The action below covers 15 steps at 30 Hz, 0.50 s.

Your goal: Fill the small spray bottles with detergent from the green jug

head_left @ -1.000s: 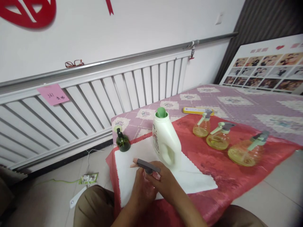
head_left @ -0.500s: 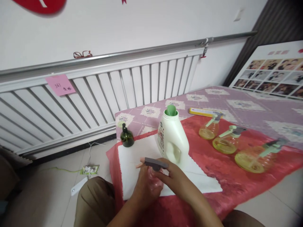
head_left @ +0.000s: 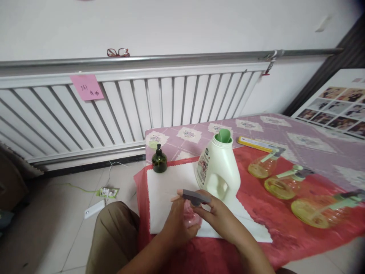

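Observation:
Over the near part of a white cloth (head_left: 171, 182), my left hand (head_left: 177, 222) wraps round the clear pink body of a spray bottle (head_left: 192, 215). My right hand (head_left: 218, 213) grips the grey spray head on top of that bottle. Just behind stands a pale green detergent jug (head_left: 221, 163), uncapped, with a green spout in its mouth. A small dark green pump bottle (head_left: 159, 160) sits at the cloth's back left corner. Some of the pink bottle is hidden by my fingers.
To the right, three clear spray bottles with yellow liquid (head_left: 283, 186) stand on red plastic sheeting (head_left: 256, 213). Behind them lies a yellow box (head_left: 256, 144). A white radiator (head_left: 137, 110) runs along the wall, with eyeglasses (head_left: 118, 52) on its pipe. A white power bank (head_left: 95, 209) lies on the floor.
The camera view has shifted, so most table items appear further right. Both hands keep their hold on the pink spray bottle, and the other bottles stay in place.

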Each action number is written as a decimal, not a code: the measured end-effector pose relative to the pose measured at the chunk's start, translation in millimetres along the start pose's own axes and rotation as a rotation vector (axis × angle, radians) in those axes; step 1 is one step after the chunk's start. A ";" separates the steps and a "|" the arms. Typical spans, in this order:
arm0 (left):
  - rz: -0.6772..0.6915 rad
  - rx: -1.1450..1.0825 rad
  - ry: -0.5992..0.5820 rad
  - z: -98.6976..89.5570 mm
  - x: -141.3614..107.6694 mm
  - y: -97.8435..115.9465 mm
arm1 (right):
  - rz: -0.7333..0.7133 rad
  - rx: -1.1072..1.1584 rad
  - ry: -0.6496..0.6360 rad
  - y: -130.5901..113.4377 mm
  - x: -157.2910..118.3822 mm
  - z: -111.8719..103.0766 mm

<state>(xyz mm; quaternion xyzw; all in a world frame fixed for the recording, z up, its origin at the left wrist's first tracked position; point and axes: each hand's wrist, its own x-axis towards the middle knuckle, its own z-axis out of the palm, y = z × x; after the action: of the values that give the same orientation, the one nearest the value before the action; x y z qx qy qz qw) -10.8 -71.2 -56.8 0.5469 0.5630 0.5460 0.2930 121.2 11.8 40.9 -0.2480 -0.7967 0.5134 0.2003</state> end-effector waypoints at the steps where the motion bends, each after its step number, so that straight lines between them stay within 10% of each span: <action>1: 0.011 0.015 0.000 -0.2 0.2 0.3 | 0.007 0.005 -0.010 1.7 0.5 -0.6; 15: 0.043 0.138 0.017 2.6 -3.8 -12.0 | 0.026 0.031 0.040 9.3 0.4 10.0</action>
<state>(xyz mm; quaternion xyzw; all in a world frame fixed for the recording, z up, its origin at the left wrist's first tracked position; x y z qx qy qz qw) -11.0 -71.6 -69.7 0.5730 0.5901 0.5166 0.2380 116.9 8.1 28.4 -0.2654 -0.7813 0.5230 0.2135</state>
